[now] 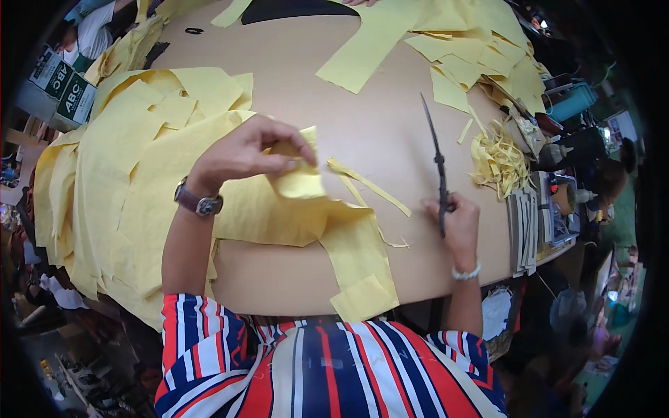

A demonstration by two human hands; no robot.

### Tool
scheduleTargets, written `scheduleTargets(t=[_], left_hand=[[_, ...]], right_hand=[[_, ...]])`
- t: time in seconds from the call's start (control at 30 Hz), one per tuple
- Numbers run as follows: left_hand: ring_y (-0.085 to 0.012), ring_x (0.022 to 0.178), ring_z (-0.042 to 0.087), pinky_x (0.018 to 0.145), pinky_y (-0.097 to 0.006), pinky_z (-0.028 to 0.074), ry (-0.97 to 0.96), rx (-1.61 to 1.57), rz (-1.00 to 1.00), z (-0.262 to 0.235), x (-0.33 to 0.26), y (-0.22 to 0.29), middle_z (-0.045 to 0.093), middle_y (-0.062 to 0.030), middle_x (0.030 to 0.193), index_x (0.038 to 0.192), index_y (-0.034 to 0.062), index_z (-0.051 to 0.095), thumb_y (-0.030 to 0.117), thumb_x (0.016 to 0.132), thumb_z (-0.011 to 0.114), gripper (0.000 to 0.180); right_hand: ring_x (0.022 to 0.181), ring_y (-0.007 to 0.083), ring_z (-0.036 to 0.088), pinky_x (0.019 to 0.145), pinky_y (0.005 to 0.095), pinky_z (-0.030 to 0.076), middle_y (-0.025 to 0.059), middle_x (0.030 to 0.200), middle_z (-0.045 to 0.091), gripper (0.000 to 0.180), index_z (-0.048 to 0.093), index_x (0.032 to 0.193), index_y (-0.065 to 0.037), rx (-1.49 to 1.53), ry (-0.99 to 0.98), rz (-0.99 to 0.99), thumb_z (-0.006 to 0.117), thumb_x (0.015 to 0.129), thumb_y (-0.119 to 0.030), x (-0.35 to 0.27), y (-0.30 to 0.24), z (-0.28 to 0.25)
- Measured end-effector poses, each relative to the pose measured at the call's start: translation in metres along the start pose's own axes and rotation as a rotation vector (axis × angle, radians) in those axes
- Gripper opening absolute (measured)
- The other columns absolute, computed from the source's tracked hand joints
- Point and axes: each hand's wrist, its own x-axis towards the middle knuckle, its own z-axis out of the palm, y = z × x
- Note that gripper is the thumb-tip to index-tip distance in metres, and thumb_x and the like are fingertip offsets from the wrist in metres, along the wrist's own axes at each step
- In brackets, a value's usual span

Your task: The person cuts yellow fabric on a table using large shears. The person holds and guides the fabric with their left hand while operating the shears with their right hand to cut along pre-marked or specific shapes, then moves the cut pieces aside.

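Between thumb and fingers, my left hand point(261, 150) pinches one end of a yellow cloth piece point(279, 217), lifting and folding it above the table. The rest of that cloth stretches right and bends down toward my body. A pair of dark scissors point(439, 167) is gripped in my right hand point(456, 226), its blades pointing away from me and apart from the cloth. Thin yellow trimmed strips point(373, 188) lie on the table between my hands. Left of my left hand spreads a large heap of yellow cloth pieces point(118, 188).
On the right sit a pile of yellow scraps point(498, 160), a stack of grey strips point(523, 230) and a tray of small items point(561, 209). More yellow cloth point(481, 42) and a black piece point(300, 8) lie at the far side. A green-and-white box point(63, 87) stands left.
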Motion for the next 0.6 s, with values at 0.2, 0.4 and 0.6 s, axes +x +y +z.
scheduleTargets(t=[0.2, 0.4, 0.6], left_hand=[[-0.0113, 0.075, 0.057, 0.069, -0.022, 0.043, 0.105, -0.126, 0.007, 0.01, -0.033, -0.029, 0.064, -0.0065, 0.079, 0.081, -0.0033, 0.064, 0.007, 0.067, 0.052, 0.02], [-0.0151, 0.079, 0.059, 0.08, -0.027, 0.044, 0.369, -0.114, 0.116, 0.036, -0.056, -0.04, 0.063, -0.0076, 0.076, 0.076, -0.003, 0.062, 0.004, 0.066, 0.048, 0.018], [-0.0178, 0.077, 0.05, 0.093, -0.039, 0.038, 0.902, -0.272, 0.489, 0.004, -0.094, -0.07, 0.052, -0.007, 0.075, 0.078, 0.0017, 0.054, 0.009, 0.072, 0.044, 0.013]], right_hand=[[0.069, 0.033, 0.056, 0.061, 0.0398, 0.043, 0.019, 0.076, 0.058, 0.027, 0.059, 0.083, 0.005, -0.301, 0.081, -0.153, 0.072, 0.067, -0.012, 0.043, 0.015, -0.023], [0.109, 0.0311, 0.047, 0.092, 0.0403, 0.038, 0.0159, 0.107, 0.053, 0.034, 0.054, 0.108, 0.0, -0.384, 0.082, -0.843, 0.053, 0.076, -0.011, -0.002, -0.035, 0.073], [0.084, 0.0239, 0.059, 0.071, 0.0333, 0.049, 0.0107, 0.095, 0.058, 0.03, 0.054, 0.106, 0.0, -0.427, -0.293, -0.93, 0.049, 0.077, -0.004, -0.033, 0.015, 0.014]])
